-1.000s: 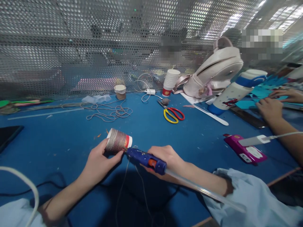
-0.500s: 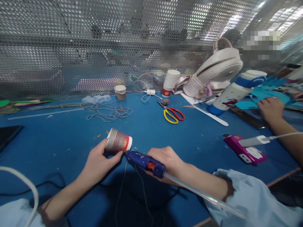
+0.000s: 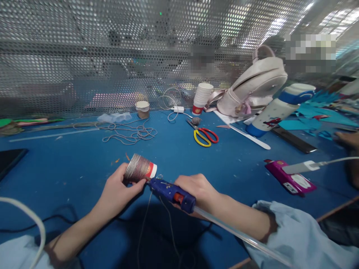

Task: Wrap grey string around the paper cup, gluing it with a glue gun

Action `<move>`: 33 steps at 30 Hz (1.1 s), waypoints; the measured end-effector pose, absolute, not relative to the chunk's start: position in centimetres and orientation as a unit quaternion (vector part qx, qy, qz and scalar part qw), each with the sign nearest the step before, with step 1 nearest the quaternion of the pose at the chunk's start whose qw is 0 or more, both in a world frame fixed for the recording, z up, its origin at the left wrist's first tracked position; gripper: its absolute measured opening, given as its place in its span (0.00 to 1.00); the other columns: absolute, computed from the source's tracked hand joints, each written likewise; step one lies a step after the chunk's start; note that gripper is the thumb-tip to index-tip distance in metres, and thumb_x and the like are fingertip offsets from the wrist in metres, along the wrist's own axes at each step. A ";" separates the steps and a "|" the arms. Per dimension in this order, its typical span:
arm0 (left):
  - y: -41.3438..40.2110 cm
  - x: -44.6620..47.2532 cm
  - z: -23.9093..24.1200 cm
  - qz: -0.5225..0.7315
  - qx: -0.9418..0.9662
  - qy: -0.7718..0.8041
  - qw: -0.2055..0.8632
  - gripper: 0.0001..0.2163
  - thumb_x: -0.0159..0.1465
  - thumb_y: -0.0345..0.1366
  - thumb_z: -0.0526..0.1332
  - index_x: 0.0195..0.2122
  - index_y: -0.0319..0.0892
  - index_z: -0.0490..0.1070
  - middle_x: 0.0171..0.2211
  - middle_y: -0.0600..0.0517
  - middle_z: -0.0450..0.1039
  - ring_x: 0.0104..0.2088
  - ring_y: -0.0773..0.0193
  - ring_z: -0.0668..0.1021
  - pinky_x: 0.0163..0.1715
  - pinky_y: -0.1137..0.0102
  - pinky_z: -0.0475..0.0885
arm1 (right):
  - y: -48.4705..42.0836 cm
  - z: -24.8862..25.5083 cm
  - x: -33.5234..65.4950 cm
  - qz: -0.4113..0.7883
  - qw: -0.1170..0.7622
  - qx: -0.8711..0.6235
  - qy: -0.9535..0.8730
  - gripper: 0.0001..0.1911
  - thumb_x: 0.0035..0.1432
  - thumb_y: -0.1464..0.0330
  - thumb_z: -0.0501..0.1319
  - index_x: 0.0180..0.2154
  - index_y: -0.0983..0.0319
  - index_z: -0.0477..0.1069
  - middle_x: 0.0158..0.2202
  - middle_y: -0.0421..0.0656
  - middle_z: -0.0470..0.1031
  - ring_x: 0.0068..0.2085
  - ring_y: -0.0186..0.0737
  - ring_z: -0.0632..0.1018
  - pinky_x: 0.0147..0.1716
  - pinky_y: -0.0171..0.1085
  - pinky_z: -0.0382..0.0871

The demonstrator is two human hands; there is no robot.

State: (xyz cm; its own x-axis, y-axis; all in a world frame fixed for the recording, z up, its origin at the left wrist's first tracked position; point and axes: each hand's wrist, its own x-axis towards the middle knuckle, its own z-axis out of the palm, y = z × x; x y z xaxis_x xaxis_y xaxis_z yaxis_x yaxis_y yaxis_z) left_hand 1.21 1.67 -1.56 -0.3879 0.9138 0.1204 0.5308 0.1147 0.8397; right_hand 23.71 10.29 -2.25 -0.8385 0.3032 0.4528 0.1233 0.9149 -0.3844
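Observation:
My left hand (image 3: 119, 190) is closed around a paper cup (image 3: 138, 167), tilted on its side, mostly wound with grey-brown cord; its red and white end faces right. In my right hand (image 3: 198, 192) is a blue glue gun (image 3: 168, 189), its nozzle close to the cup's lower edge by my left thumb. Whether the nozzle touches the cup I cannot tell. A long clear glue stick (image 3: 238, 231) sticks out of the gun's back toward my right sleeve. Loose cord (image 3: 143, 231) hangs below the cup and the gun.
Scissors (image 3: 203, 136), tangled cord (image 3: 131, 131), a cord-wrapped cup (image 3: 143, 110) and stacked paper cups (image 3: 202, 99) lie beyond my hands. To the right are a backpack (image 3: 252, 87), a bottle (image 3: 276, 110), a magenta device (image 3: 290, 179) and another person's hand (image 3: 347, 139).
The other person's hand at the right has drawn back from the blue paper toward the right edge. My hands, the cup and the glue gun have barely moved.

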 end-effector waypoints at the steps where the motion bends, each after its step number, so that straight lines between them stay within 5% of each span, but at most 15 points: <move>1: 1.7 1.2 -1.5 0.433 0.506 0.711 0.225 0.10 0.51 0.40 0.65 0.33 0.43 0.71 0.25 0.56 0.75 0.25 0.64 0.76 0.27 0.71 0.72 | 10.3 -2.1 23.7 0.171 0.259 -0.115 -0.944 0.07 0.57 0.66 0.57 0.33 0.64 0.68 0.25 0.42 0.71 0.23 0.32 0.68 0.22 0.32 0.56; 33: 1.5 1.0 -1.5 0.431 0.576 0.668 0.193 0.08 0.52 0.37 0.64 0.33 0.42 0.72 0.26 0.56 0.76 0.26 0.64 0.77 0.28 0.72 0.72 | 10.3 2.2 23.6 0.360 0.161 -0.302 -0.868 0.12 0.54 0.61 0.62 0.26 0.62 0.69 0.23 0.37 0.72 0.23 0.28 0.69 0.24 0.28 0.58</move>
